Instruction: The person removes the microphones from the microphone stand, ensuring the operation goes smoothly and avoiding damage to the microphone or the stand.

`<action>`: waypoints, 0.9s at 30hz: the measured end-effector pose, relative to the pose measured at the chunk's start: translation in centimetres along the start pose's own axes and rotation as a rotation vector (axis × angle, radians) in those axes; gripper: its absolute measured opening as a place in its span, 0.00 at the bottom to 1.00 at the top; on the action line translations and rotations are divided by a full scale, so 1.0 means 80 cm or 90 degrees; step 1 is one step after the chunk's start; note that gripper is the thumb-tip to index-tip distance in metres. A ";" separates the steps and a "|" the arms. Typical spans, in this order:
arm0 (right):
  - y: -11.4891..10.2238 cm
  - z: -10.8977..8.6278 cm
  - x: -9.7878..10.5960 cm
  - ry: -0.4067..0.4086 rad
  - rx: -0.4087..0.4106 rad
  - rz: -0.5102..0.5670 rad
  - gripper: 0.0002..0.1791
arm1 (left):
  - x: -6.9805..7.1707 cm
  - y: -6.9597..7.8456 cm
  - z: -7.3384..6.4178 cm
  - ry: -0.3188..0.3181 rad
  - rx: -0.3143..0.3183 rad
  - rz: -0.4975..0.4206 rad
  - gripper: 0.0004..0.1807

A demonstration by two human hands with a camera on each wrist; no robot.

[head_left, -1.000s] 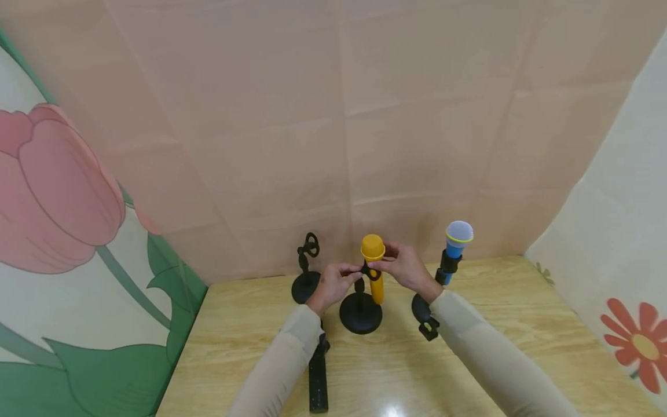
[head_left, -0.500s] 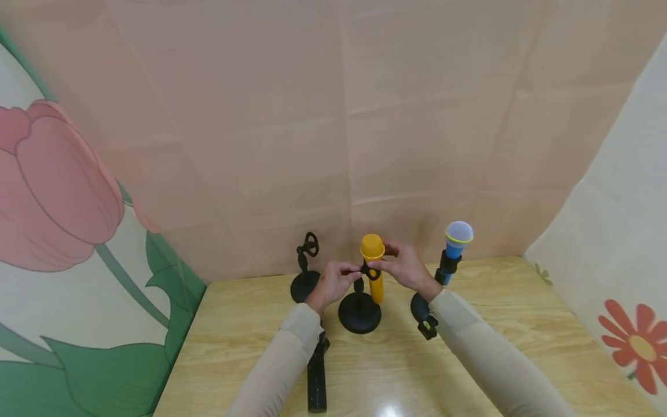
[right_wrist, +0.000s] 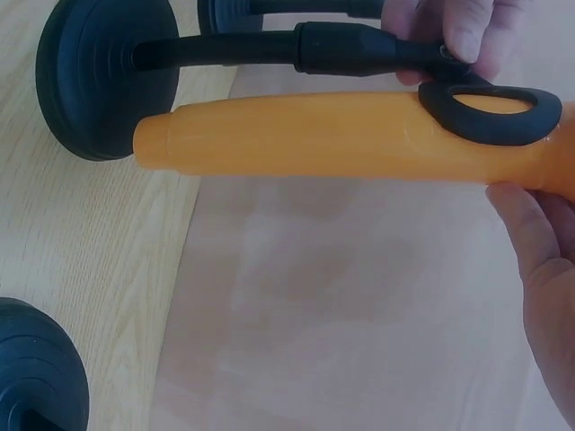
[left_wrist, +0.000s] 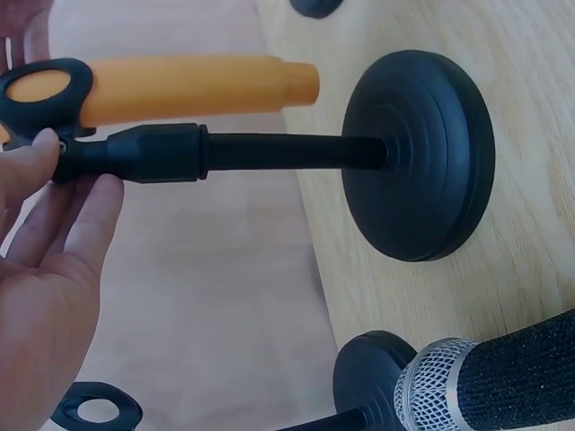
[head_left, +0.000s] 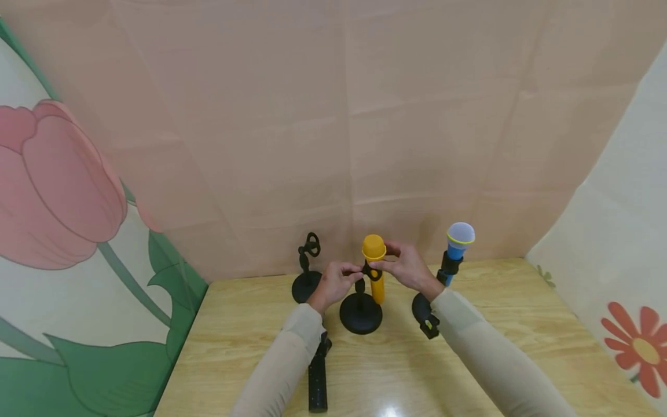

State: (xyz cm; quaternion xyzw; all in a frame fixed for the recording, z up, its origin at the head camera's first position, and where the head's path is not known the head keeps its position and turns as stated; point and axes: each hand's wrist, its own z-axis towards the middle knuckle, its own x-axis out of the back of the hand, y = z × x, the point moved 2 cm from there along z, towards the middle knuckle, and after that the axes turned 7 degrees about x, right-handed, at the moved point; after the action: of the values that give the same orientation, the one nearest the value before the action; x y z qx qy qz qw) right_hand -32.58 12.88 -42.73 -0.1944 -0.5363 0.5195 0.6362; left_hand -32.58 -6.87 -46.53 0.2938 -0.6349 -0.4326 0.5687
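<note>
A yellow microphone (head_left: 373, 249) hangs upright beside a black desk stand (head_left: 361, 315), its handle passing through the stand's black ring clip (right_wrist: 490, 135). My left hand (head_left: 333, 284) pinches the joint under that clip between thumb and fingers, as the left wrist view shows. From the other side, my right hand (head_left: 409, 269) holds the microphone just below its head. In the right wrist view the right thumb or a finger (right_wrist: 521, 224) lies along the yellow handle, and its other fingers are partly hidden. The handle's lower end reaches down near the round base (left_wrist: 418, 157).
Left of the hands is another black stand (head_left: 306, 286) with a bare ring clip. To the right, a blue microphone (head_left: 455, 252) sits in a third stand. A black microphone (head_left: 318, 382) with a silver mesh head is on the wooden table (head_left: 234, 347), by the left forearm.
</note>
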 end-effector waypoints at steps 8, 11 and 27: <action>-0.004 0.002 0.001 -0.012 0.028 0.008 0.29 | 0.002 0.000 -0.001 -0.003 0.014 -0.008 0.08; -0.004 0.002 0.002 -0.018 0.029 0.010 0.29 | 0.001 0.000 -0.001 -0.002 0.013 -0.007 0.08; -0.006 0.004 0.005 -0.032 0.029 0.021 0.30 | -0.003 -0.004 0.001 0.007 -0.005 -0.013 0.07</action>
State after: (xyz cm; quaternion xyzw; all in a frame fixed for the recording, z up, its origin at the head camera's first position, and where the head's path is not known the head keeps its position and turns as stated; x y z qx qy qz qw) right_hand -32.71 12.94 -42.08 -0.1760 -0.5368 0.5465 0.6183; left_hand -32.63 -6.76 -46.90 0.3002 -0.6269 -0.4392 0.5693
